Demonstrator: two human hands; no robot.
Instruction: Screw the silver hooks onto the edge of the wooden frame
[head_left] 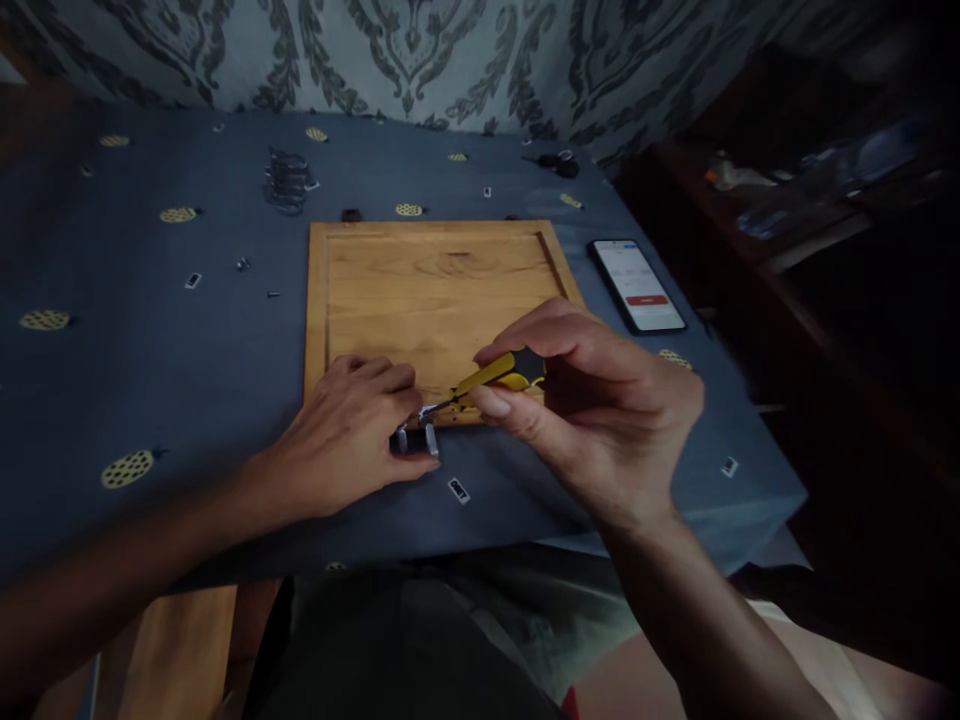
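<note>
A wooden cabinet door panel (pixel 442 270) with a raised frame lies on the blue cloth. At its near edge, my left hand (pixel 364 420) has its fingers and thumb closed around a small metal hinge (pixel 427 435), part of which the fingers hide. My right hand (pixel 600 400) pinches the yellow and black handle of a screwdriver (pixel 495 378) between thumb and fingers. The screwdriver slants down to the left, and its tip meets the hinge. Whether a screw sits under the tip, I cannot make out.
A phone (pixel 637 285) with a lit screen lies right of the panel. Small screws (pixel 243 264) rest on the tablecloth (pixel 187 380) at the left. Farther back are a clear crumpled packet (pixel 287 182) and black-handled scissors (pixel 562 163). A dark shelf with items stands right.
</note>
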